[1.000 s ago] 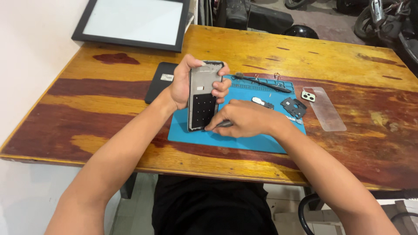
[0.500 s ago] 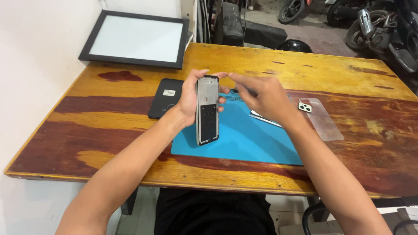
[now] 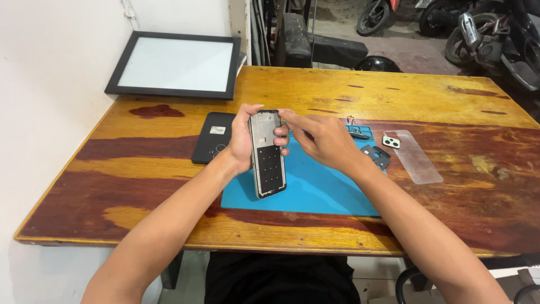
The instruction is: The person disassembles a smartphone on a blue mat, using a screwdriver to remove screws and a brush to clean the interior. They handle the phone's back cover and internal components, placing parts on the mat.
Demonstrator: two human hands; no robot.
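**Blue mat, bare phone frame held upright over it**

Blue silicone work mat (image 3: 315, 191) lies on the wooden desk (image 3: 169, 163), and just above its left end the left hand (image 3: 243, 143) holds a stripped phone frame (image 3: 268, 153) nearly upright, inner face toward the wearer. The thumb lies along the frame's left edge and the fingers (image 3: 281, 135) wrap round the right edge, closed firmly on it. The right hand (image 3: 326, 143) reaches in from the right, its forefinger extended to the frame's top right corner and touching it or very nearly; its other fingers are loosely curled, and whether they hold anything cannot be told.

The frame looks light and thin: a rigid shell with a dark gridded panel in its lower half and a paler open area above. Such a part is likely stiff along its length but liable to twist or crack if pressed in the middle, so the long edges, where the left hand already grips, appear to be the safest hold.

Around the mat: a black phone back cover (image 3: 212, 137) lies flat to the left, a clear protective sheet (image 3: 416, 160) and a small white camera surround (image 3: 391, 141) lie to the right, with a dark bracket (image 3: 376, 155) and tweezers (image 3: 354, 130) at the mat's far right corner. A black-framed white panel (image 3: 174, 65) rests at the desk's far left.
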